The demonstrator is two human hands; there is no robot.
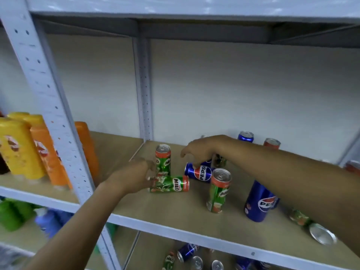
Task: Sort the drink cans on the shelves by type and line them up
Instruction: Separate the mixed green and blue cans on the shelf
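Note:
On the wooden shelf (175, 209) lie and stand mixed cans. A green Milo can (171, 184) lies on its side; my left hand (134, 177) grips its left end with curled fingers. Just behind that hand stands an upright Milo can (163, 158). My right hand (200, 151) hovers over a blue Pepsi can (199, 172) lying on its side, fingers hanging down to its upper edge, holding nothing. Another Milo can (219, 190) and a tall Pepsi can (257, 203) stand nearer the front. My right forearm hides part of the right side.
At the back stand a Pepsi can (245, 136) and a red can (271, 143). A Milo can (313, 227) lies at the front right. Yellow and orange bottles (29, 149) fill the left bay past the white upright post (58, 123). More cans (187, 253) lie on the shelf below.

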